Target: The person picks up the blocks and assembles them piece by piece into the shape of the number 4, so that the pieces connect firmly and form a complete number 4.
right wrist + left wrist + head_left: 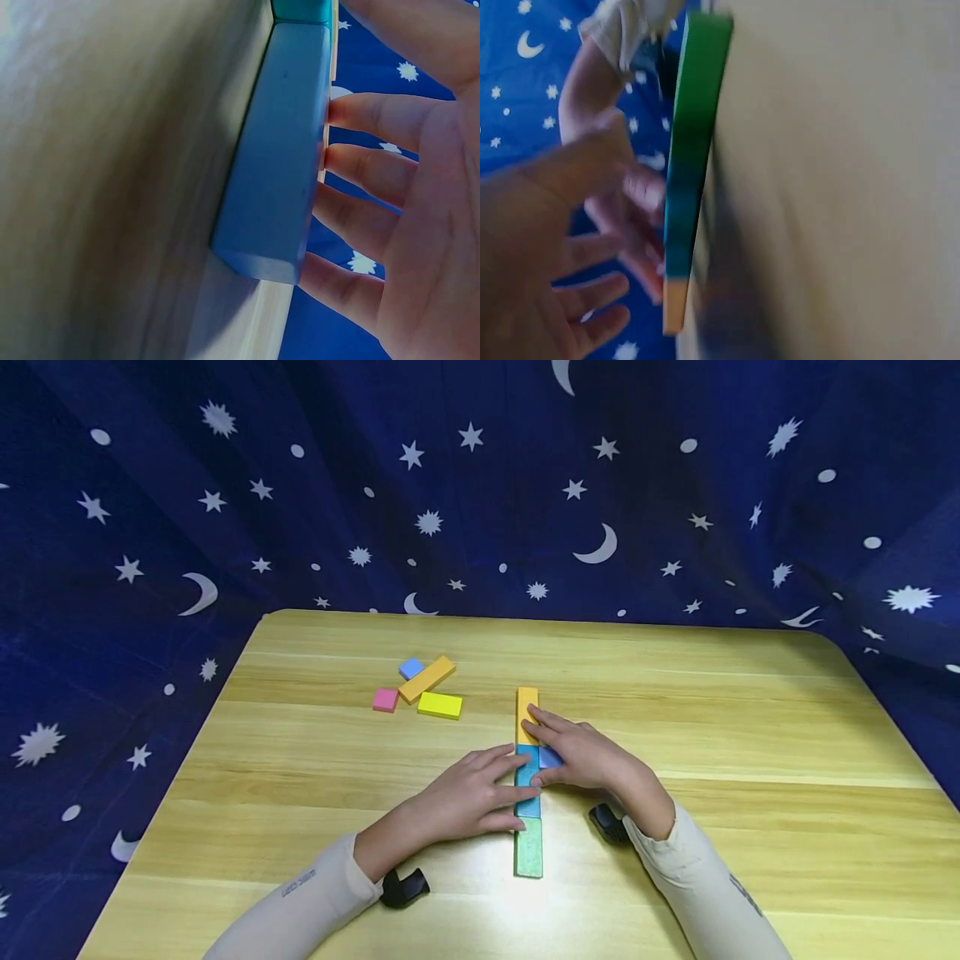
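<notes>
A straight row of flat blocks lies on the table: an orange block at the far end, teal blocks in the middle and a green block nearest. A blue block juts out to the right, its end against the teal part. My left hand reaches over the row from the left, its fingers spread across the teal and green blocks. From the right, my right hand lies over the blue block, partly hiding it, with fingertips at the orange block and the thumb near the teal ones.
Left of the row's far end lie loose blocks: a pink one, a yellow one, an orange one and a blue one. The wooden table ends at a dark blue curtain with stars and moons.
</notes>
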`<state>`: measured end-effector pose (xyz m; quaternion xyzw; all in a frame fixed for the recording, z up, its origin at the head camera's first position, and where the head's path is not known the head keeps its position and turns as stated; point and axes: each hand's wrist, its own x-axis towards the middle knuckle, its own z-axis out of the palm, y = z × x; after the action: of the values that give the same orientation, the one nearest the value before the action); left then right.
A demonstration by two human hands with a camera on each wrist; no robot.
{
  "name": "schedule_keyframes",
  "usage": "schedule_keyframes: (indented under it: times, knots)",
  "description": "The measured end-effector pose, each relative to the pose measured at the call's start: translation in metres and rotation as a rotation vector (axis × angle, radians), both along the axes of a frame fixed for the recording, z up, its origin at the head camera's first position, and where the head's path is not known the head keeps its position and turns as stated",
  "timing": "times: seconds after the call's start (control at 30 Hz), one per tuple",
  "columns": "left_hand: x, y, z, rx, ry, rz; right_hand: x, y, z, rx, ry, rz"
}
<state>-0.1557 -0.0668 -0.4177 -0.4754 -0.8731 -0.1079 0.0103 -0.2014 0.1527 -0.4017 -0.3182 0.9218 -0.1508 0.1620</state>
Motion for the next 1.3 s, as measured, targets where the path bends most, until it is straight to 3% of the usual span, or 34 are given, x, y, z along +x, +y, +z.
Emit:
schedule_keyframes:
  times: [0.27, 0.4, 0.53, 0.67, 0.87, 1.03, 1.3]
  knots:
    - [-0.023, -0.025, 0.013, 0.089, -0.040, 0.163, 0.000, 0.000, 0.000, 0.003, -0.019, -0.020]
    - [-0.040, -0.041, 0.014, 0.152, -0.060, 0.277, -0.001, -0.001, 0.001, -0.005, -0.002, -0.011]
    - [-0.055, -0.057, 0.012, 0.176, -0.124, 0.378, -0.001, -0.001, 0.002, -0.003, 0.004, 0.001]
    - [-0.063, -0.068, 0.008, 0.161, -0.174, 0.438, 0.001, -0.001, 0.001, 0.001, -0.008, 0.001]
    - [-0.073, -0.076, 0.008, 0.168, -0.136, 0.510, 0.004, 0.001, 0.001, 0.002, -0.018, -0.013]
    - [-0.078, -0.078, 0.001, 0.156, -0.134, 0.517, 0.003, -0.001, -0.001, -0.006, -0.007, 0.003]
    - [-0.081, -0.071, -0.007, 0.099, -0.150, 0.442, 0.003, 0.000, 0.000, 0.003, -0.019, -0.017]
